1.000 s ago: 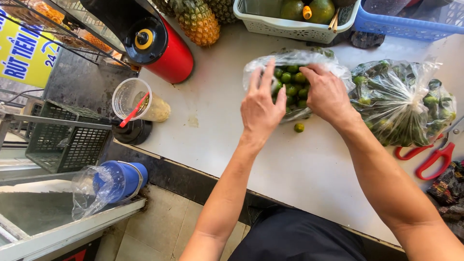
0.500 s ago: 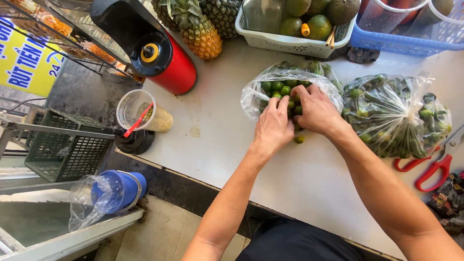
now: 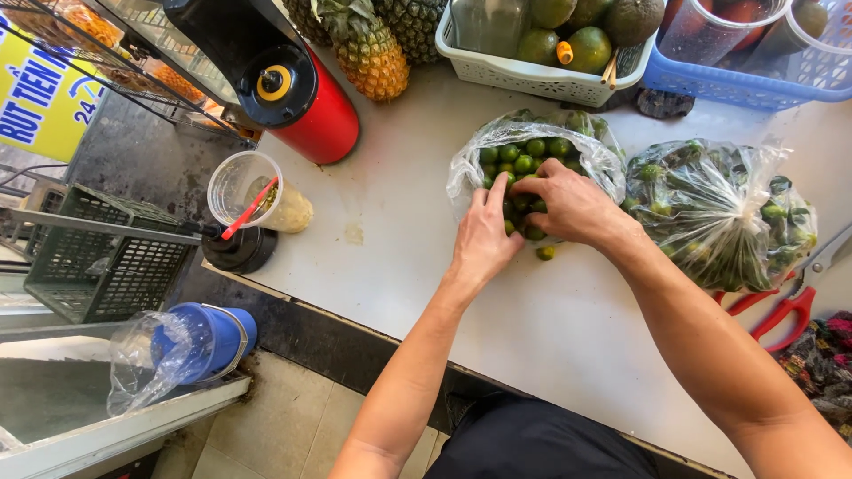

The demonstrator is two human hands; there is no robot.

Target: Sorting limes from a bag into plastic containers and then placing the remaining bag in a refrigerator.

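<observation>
A pale counter (image 3: 382, 266) in daylight stands over a tiled floor (image 3: 293, 417), beside a dark crate (image 3: 98, 266).

limes (image 3: 519, 164) green | canister (image 3: 324, 115) red | basket (image 3: 737, 84) blue | scissors (image 3: 785, 315) seemingly red-handled

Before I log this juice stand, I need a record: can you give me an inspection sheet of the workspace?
Surface: white counter, faint stain.
Job's things: clear bag of small green limes, mouth open; one loose lime beside it.
Clutter: second tied bag of greens, red scissors, pineapple, plastic cup with red spoon, red juicer, white basket.
Grippers: left hand and right hand at the bag's mouth, on limes.
Cables: nothing seen.
Surroundings: black crate, tiled floor.
</observation>
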